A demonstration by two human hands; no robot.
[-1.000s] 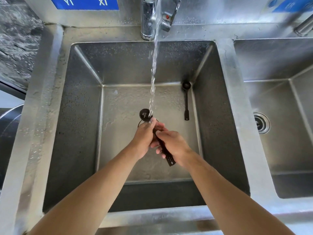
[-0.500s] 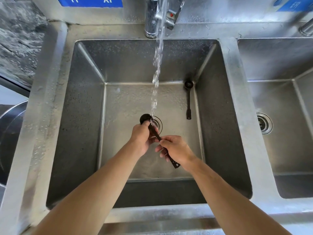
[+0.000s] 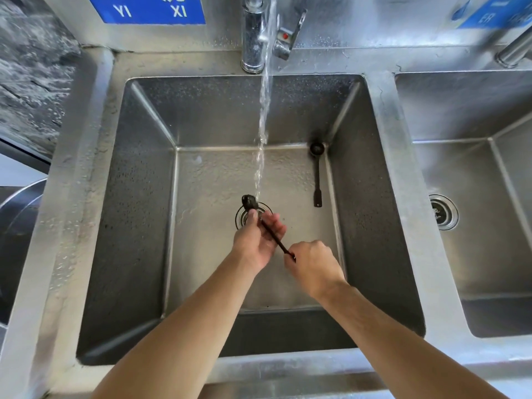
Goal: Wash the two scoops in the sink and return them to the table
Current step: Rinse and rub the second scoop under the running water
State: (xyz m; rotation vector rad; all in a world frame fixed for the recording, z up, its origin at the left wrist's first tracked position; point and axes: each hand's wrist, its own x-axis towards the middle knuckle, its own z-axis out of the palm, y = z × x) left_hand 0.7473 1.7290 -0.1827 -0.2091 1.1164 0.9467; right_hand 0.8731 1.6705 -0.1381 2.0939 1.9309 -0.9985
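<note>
A black long-handled scoop (image 3: 249, 201) is held over the drain of the steel sink (image 3: 144, 197), its bowl just beside the falling water stream (image 3: 263, 125). My left hand (image 3: 256, 240) curls its fingers round the upper handle near the bowl. My right hand (image 3: 313, 263) grips the handle's far end, which is hidden inside the fist. A second black scoop (image 3: 317, 174) lies flat on the sink floor along the right wall, bowl toward the back corner.
The tap (image 3: 253, 38) with its lever stands at the back rim, running. A second basin (image 3: 475, 197) with a drain lies to the right. A steel rim runs along the front and left; a round metal object (image 3: 17, 214) sits at far left.
My right hand has slid down the handle toward its end and away from my left hand. The scoop's bowl stays by the stream.
</note>
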